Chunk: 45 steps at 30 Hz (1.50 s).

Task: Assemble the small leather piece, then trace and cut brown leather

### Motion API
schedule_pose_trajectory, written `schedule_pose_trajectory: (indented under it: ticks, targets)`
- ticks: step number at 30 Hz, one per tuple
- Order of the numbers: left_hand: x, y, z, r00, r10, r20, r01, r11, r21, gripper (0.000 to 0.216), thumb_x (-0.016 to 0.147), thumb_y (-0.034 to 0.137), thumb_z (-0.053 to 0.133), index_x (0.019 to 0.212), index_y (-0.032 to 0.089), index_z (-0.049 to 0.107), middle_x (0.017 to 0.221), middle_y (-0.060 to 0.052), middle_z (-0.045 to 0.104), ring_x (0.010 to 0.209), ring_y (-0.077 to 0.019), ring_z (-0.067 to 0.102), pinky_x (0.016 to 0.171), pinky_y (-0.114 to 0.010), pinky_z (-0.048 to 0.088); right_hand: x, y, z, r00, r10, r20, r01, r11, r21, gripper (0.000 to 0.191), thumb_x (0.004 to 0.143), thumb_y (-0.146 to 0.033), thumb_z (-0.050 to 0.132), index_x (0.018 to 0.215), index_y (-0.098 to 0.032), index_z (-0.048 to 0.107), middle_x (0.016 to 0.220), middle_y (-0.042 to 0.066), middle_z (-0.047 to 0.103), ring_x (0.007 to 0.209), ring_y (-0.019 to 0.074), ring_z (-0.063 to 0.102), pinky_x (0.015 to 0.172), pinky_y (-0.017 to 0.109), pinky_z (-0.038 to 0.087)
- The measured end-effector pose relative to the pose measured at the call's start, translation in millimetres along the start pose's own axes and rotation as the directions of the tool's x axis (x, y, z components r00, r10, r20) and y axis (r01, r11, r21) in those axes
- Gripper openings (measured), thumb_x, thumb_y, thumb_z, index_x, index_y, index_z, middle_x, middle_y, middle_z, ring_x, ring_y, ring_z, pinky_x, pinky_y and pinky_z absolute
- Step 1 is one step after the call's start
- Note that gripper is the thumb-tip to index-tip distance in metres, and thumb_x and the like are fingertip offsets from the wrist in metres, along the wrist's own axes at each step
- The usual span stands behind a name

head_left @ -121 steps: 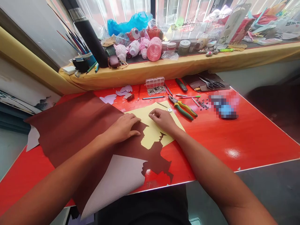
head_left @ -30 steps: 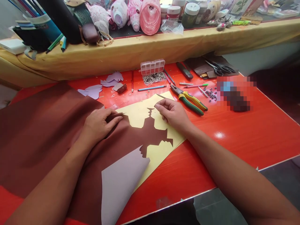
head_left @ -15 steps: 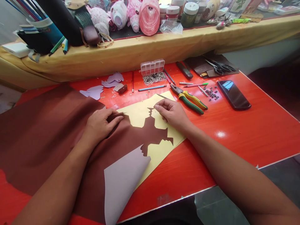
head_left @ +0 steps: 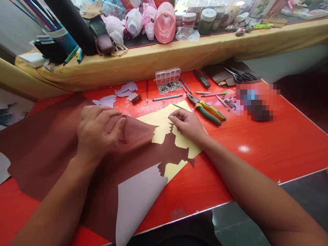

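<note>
A large brown leather sheet (head_left: 138,150) with a jagged cut-out edge lies over yellow paper (head_left: 146,118). Its near corner is folded over, showing a pale grey underside (head_left: 138,194). Over the sheet's left part is my left hand (head_left: 98,131), fingers bent and thumb apart, with nothing visible in it. My right hand (head_left: 188,124) rests on the yellow paper, thumb and forefinger pinched just above the narrow tip of the leather. A thin, pointed grey stick (head_left: 178,106) shows beside its knuckles; whether the hand holds it is hidden.
Beyond my right hand lie green-and-yellow pliers (head_left: 208,109), several pens (head_left: 167,97) and small metal rings (head_left: 229,102). An open clear box (head_left: 169,80) holds more hardware. Scissors (head_left: 239,73) lie at the back right, near a blurred-out dark object (head_left: 260,106). A cloth-covered shelf (head_left: 143,59) borders the table.
My left hand has let go of the folded leather edge and moved left. The jagged part of the sheet has shifted slightly right and toward me. My right hand has hardly moved.
</note>
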State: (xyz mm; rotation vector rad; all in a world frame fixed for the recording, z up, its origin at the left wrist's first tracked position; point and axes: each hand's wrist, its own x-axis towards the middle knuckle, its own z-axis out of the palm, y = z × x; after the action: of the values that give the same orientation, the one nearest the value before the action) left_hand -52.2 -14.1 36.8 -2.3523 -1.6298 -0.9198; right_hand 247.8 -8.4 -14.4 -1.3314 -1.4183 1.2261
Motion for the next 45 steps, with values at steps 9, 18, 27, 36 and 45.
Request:
schedule_pose_trajectory:
  ticks: [9,18,27,36,45]
  targets:
    - [-61,79,-47,0.637,0.327,0.698,-0.209,0.945,-0.252,0.036,0.098,0.059,0.062,0.115,0.029,0.073,0.109,-0.007,0.076,0.092,-0.0264,0.071,0.079,-0.037,0.052,-3,-2,-1,1.000,-0.023,0.020,0.023,1.000,-0.011,0.019,0.095,-0.038,0.068,0.085,-0.022,0.064,0.063,-0.004,0.056,0.055,0.0141,0.052,0.055,0.029,0.044]
    - [-109,89,-29,0.584,0.145,0.799,-0.116,0.989,-0.095,0.024,0.090,0.034,0.075,0.109,0.021,0.067,0.098,-0.007,0.073,0.083,-0.0267,0.068,0.076,-0.039,0.048,-3,4,-1,0.998,-0.045,0.044,0.048,0.997,-0.054,0.019,0.095,-0.040,0.068,0.086,-0.023,0.065,0.065,-0.003,0.057,0.058,0.0156,0.053,0.055,0.029,0.044]
    - [-86,106,-68,0.680,-0.036,0.732,0.152,0.984,-0.093,0.030,0.104,0.048,0.047,0.082,0.027,0.052,0.062,0.004,0.060,0.050,-0.0177,0.055,0.050,-0.033,0.033,-5,4,-1,0.996,-0.078,0.041,0.081,0.993,-0.081,0.019,0.095,-0.039,0.068,0.086,-0.022,0.066,0.066,-0.002,0.057,0.060,0.0158,0.052,0.056,0.029,0.043]
    - [-67,150,-80,0.468,0.139,0.873,0.492,0.779,-0.388,0.014,0.099,0.040,0.062,0.108,0.032,0.066,0.088,0.004,0.075,0.070,-0.0150,0.068,0.061,-0.025,0.052,-3,8,-1,0.992,-0.117,0.045,0.123,0.981,-0.150,0.020,0.095,-0.040,0.065,0.084,-0.022,0.065,0.067,-0.002,0.057,0.061,0.0159,0.051,0.056,0.029,0.040]
    - [-88,156,-70,0.343,0.481,0.807,0.199,0.803,-0.563,0.026,0.101,0.032,0.063,0.126,0.037,0.070,0.120,0.003,0.079,0.103,-0.0180,0.077,0.089,-0.028,0.062,-2,10,-1,0.991,-0.128,0.050,0.134,0.978,-0.162,0.020,0.096,-0.038,0.065,0.084,-0.023,0.064,0.071,-0.001,0.060,0.065,0.0165,0.054,0.058,0.029,0.040]
